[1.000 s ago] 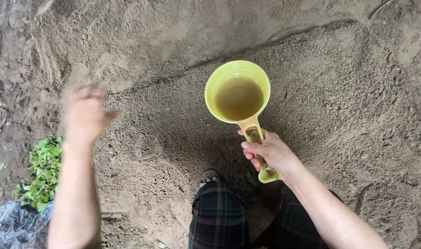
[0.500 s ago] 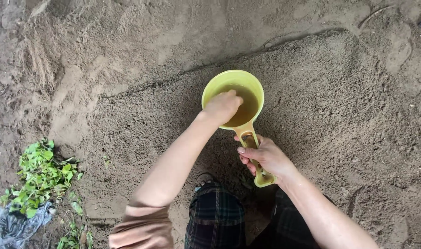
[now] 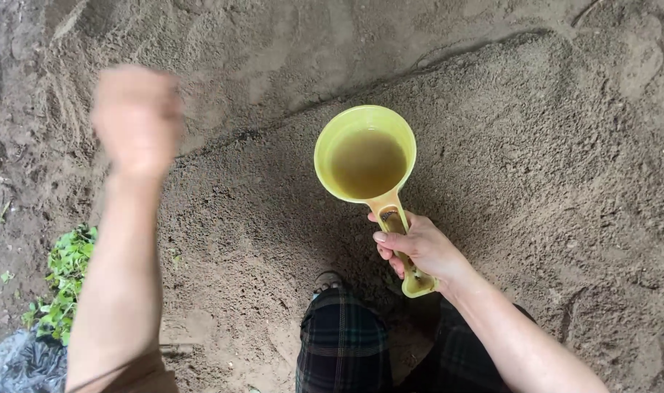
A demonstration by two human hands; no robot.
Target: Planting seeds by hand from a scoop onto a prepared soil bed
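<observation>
My right hand [image 3: 418, 246] grips the handle of a yellow-green plastic dipper [image 3: 365, 156] that holds murky brownish water. The dipper hangs level over a raised bed of loose brown soil [image 3: 535, 145]. My left hand [image 3: 137, 120] is up at the left, blurred by motion, well away from the dipper, over the edge of the bed. Its fingers look bunched, but the blur hides whether anything is in them.
A clump of small green seedlings [image 3: 64, 282] lies on the ground at the lower left beside crumpled dark plastic [image 3: 19, 364]. My dark plaid-clad legs [image 3: 346, 342] and a sandalled toe [image 3: 330, 279] are at the bottom centre. Smoother sandy ground [image 3: 259, 51] borders the bed.
Half a second ago my left hand was dipped into the dipper's water. It has swung out to the upper left. The dipper and my right hand have stayed almost in place.
</observation>
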